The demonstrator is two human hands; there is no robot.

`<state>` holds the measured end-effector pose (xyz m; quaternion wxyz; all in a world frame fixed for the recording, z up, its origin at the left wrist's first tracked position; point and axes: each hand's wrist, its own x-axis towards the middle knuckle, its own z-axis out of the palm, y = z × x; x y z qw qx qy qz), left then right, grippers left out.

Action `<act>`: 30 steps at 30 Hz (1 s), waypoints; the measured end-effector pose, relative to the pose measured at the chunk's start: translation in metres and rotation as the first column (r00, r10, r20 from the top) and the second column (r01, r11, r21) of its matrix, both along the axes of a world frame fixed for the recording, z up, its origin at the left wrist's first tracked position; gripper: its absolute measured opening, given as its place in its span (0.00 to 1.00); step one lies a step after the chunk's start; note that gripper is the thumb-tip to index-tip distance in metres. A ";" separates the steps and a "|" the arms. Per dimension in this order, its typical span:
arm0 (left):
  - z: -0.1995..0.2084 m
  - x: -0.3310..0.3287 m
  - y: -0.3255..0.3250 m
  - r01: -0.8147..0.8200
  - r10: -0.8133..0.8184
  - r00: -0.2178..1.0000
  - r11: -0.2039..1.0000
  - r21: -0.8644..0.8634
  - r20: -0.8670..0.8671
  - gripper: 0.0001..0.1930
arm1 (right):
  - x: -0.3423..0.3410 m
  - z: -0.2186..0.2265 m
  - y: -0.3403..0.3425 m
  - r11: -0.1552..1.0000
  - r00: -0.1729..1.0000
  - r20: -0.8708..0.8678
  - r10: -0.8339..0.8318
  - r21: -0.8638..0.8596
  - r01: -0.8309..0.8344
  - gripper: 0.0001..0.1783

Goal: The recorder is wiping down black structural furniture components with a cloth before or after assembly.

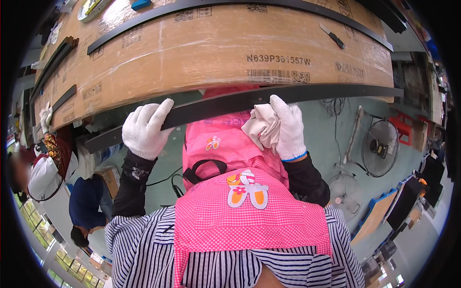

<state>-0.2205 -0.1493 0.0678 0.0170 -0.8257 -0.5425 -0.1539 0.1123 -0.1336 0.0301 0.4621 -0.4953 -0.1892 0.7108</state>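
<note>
While holding a long black bar (225,102) on a slight slant across the middle of the frame, wearing white gloves on both hands. Gripping the bar with the left hand (146,129), left of centre and some way in from its left end. Clutching a crumpled off-white cloth (263,126) in the right hand (288,125), right of centre, with the thumb up against the bar and the cloth at its lower edge. Cannot tell of any contact between the bar and the big film-wrapped cardboard box (201,62) beyond it.

Can see on that box, along the top of the frame, another long black bar (211,4), and at upper right a knife (332,36) with a black handle. Can make out at far left a short dark bar (64,98), with a co-worker's gloved hand (46,117) near it. Wearing a pink checked apron (245,230) at lower centre, over striped clothing. Can also see, at right, a black fan (379,144) just beside a red stool (403,127).
</note>
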 end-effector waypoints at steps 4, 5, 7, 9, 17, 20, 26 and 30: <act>0.002 0.000 0.002 -0.011 0.010 1.000 1.000 -0.030 -0.019 0.41 | 0.008 -0.004 0.001 0.996 0.997 -0.035 0.070 0.062 -0.068 0.20; 0.002 -0.001 0.003 -0.005 0.004 1.000 1.000 -0.027 -0.019 0.41 | 0.007 -0.004 0.001 0.996 0.997 -0.043 0.069 0.057 -0.066 0.20; 0.003 -0.001 0.003 0.000 -0.001 1.000 1.000 -0.011 -0.022 0.41 | 0.001 0.001 0.002 0.999 0.999 -0.035 0.033 0.041 -0.031 0.20; 0.003 -0.001 0.002 0.007 -0.007 1.000 1.000 0.005 -0.025 0.42 | -0.003 0.001 0.001 1.000 1.000 -0.027 -0.004 0.026 0.005 0.20; 0.007 -0.001 0.002 0.015 -0.014 1.000 1.000 0.020 -0.024 0.42 | 0.007 -0.013 -0.002 0.996 0.998 -0.054 0.035 0.080 -0.030 0.19; 0.011 -0.002 0.000 0.023 -0.022 0.999 1.000 0.018 -0.038 0.43 | 0.000 0.001 0.000 0.997 0.999 -0.049 0.015 0.078 -0.011 0.19; 0.011 -0.004 -0.001 0.046 -0.043 0.998 0.995 0.091 -0.035 0.42 | 0.003 0.002 0.001 0.991 0.996 -0.024 0.088 0.102 -0.086 0.19; 0.016 -0.002 0.000 0.035 -0.034 0.999 0.999 0.040 -0.040 0.41 | 0.001 -0.005 -0.001 0.990 0.992 -0.129 0.018 0.139 0.001 0.14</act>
